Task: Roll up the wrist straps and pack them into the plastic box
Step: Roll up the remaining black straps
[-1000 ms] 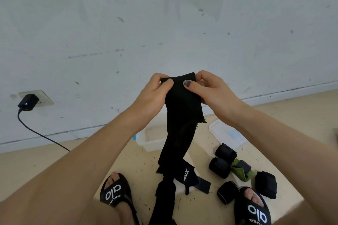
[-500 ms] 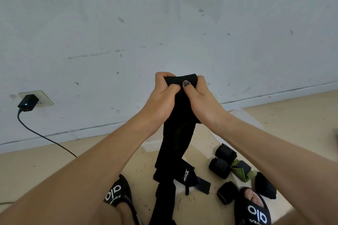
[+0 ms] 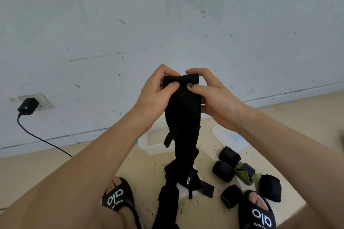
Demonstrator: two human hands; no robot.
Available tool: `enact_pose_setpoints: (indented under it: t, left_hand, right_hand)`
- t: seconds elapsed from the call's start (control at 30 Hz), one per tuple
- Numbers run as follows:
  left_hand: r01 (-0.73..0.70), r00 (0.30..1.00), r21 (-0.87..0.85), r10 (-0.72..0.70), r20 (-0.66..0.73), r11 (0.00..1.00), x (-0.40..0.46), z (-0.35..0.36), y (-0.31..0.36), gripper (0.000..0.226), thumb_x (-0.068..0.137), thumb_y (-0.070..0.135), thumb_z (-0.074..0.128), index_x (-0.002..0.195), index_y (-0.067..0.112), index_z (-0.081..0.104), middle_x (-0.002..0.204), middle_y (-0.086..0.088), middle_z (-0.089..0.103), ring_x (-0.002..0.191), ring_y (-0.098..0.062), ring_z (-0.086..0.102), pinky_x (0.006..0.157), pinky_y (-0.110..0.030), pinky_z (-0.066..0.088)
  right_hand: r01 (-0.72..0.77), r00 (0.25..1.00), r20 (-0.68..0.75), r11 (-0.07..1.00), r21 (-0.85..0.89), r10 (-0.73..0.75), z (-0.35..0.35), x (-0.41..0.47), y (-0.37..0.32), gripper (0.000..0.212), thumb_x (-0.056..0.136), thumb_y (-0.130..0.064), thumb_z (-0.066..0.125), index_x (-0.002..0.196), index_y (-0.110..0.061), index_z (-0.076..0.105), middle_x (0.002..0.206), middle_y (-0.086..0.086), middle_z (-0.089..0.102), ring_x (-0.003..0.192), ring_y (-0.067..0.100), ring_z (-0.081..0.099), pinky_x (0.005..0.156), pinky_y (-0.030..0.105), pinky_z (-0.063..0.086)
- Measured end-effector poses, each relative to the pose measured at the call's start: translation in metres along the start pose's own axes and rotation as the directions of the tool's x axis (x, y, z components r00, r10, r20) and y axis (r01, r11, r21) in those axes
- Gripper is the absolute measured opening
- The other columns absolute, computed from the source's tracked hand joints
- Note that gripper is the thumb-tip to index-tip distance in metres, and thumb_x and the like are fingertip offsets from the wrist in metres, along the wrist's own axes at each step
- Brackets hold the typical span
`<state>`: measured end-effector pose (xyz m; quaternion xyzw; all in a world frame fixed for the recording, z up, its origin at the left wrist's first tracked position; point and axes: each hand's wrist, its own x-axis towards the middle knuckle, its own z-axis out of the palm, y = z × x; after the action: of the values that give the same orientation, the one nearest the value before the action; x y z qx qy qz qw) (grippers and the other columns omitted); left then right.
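A long black wrist strap [image 3: 183, 121] hangs in front of me, its top end folded over into a small roll. My left hand [image 3: 155, 93] pinches the roll's left side with thumb and fingers. My right hand [image 3: 214, 96] pinches its right side. The strap's tail drops to the floor between my feet. The clear plastic box [image 3: 151, 144] sits on the floor behind the strap, mostly hidden by it. Several rolled black straps [image 3: 223, 170] and a green one [image 3: 245, 173] lie on the floor at the right. Another unrolled black strap [image 3: 193, 182] lies under the hanging one.
The box's clear lid [image 3: 229, 137] lies flat on the floor to the right of the box. A black charger [image 3: 28, 107] is plugged into a wall socket at the left, its cable running down to the floor. My feet in black slides [image 3: 119, 199] flank the straps.
The hands have spread a little apart along the strap's top edge and turned it over into a fuller roll. The hanging part has risen slightly.
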<state>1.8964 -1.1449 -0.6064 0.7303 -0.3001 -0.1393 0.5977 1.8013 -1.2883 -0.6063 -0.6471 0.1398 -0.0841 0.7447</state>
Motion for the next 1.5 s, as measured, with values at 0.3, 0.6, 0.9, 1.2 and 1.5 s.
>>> enact_pose_setpoints:
  t: [0.3, 0.6, 0.9, 1.2, 1.5]
  left_hand:
    - [-0.006, 0.999, -0.048, 0.008, 0.046, 0.999, -0.002, 0.0, 0.003, 0.021, 0.098, 0.001, 0.055, 0.096, 0.02, 0.065, 0.089, 0.008, 0.07, 0.088, -0.007, 0.064, 0.078, -0.023, 0.051]
    - [0.017, 0.998, -0.131, -0.009, 0.065, 0.991, -0.003, -0.001, 0.002, 0.03, 0.099, -0.002, 0.05, 0.098, 0.022, 0.067, 0.102, -0.001, 0.072, 0.105, -0.023, 0.067, 0.091, -0.036, 0.054]
    - [0.106, 0.989, -0.131, -0.091, 0.118, 0.986, -0.002, -0.003, 0.0, 0.011, 0.104, 0.027, 0.053, 0.103, 0.025, 0.064, 0.092, 0.005, 0.068, 0.088, -0.011, 0.064, 0.081, -0.03, 0.049]
    - [-0.004, 0.994, -0.007, 0.005, 0.108, 1.0, -0.002, -0.007, -0.002, 0.011, 0.105, 0.015, 0.056, 0.109, 0.021, 0.064, 0.085, 0.002, 0.066, 0.084, -0.009, 0.064, 0.074, -0.021, 0.051]
    - [-0.029, 0.983, 0.044, 0.02, 0.184, 0.999, -0.004, -0.011, 0.003, 0.014, 0.104, 0.012, 0.056, 0.114, 0.017, 0.064, 0.1, -0.006, 0.069, 0.093, -0.009, 0.064, 0.085, -0.024, 0.052]
  right_hand:
    - [0.029, 0.999, -0.04, 0.997, -0.072, -0.032, 0.002, 0.001, -0.002, 0.019, 0.107, -0.029, 0.054, 0.109, -0.015, 0.066, 0.091, -0.003, 0.067, 0.079, 0.011, 0.067, 0.064, 0.025, 0.056]
    - [0.112, 0.993, -0.036, 0.993, -0.048, -0.114, 0.003, 0.0, -0.002, 0.012, 0.106, -0.019, 0.056, 0.11, -0.01, 0.062, 0.082, -0.008, 0.065, 0.071, 0.012, 0.065, 0.059, 0.024, 0.053]
    - [0.138, 0.99, -0.016, 0.986, -0.096, -0.141, 0.0, -0.001, 0.0, 0.011, 0.104, -0.011, 0.058, 0.114, -0.007, 0.06, 0.092, 0.018, 0.068, 0.078, 0.022, 0.068, 0.066, 0.029, 0.055]
    - [-0.014, 1.0, -0.02, 0.991, -0.134, 0.011, -0.008, 0.0, -0.003, 0.022, 0.103, -0.035, 0.059, 0.1, -0.015, 0.066, 0.083, -0.005, 0.068, 0.081, 0.014, 0.07, 0.071, 0.026, 0.056]
    - [0.09, 0.995, -0.035, 0.983, -0.157, -0.097, -0.011, -0.001, -0.003, 0.015, 0.102, -0.018, 0.061, 0.105, -0.005, 0.069, 0.087, 0.011, 0.068, 0.076, 0.015, 0.067, 0.064, 0.022, 0.054]
